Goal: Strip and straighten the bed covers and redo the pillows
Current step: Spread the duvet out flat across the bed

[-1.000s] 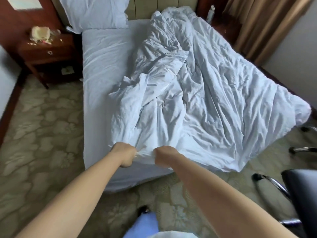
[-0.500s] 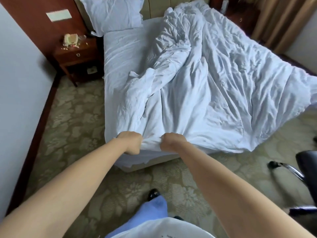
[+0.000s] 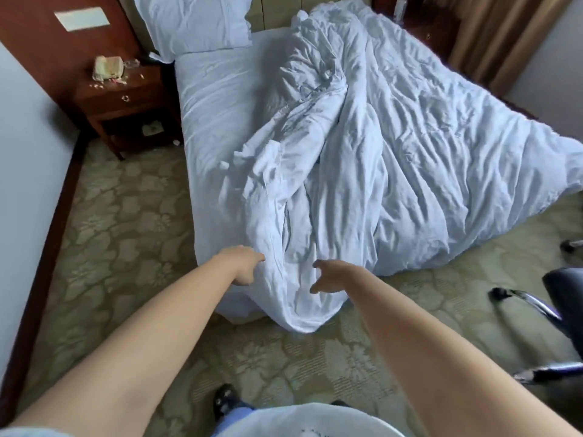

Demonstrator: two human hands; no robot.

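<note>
Fingers of left hand loosely spread, touching the duvet fold; right hand likewise apart, hovering, clamped on nothing. Duvet bunched along the bed, corner spilling onto the carpet, probably dragged footward for stripping. Pillow untouched at the headboard.

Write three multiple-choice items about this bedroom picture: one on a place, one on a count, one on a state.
1. Where does the pillow lie?
A. at the head of the bed, nightstand side
B. on the carpet
C. on the chair

2. How many pillows are visible?
A. one
B. two
C. three

3. How are the two hands?
A. both gripping the duvet
B. both open
C. both in fists

Key: 1 A, it rests against the headboard near the nightstand. 2 A, only one shows. 3 B, left hand and right hand have loose fingers over the duvet.
</note>
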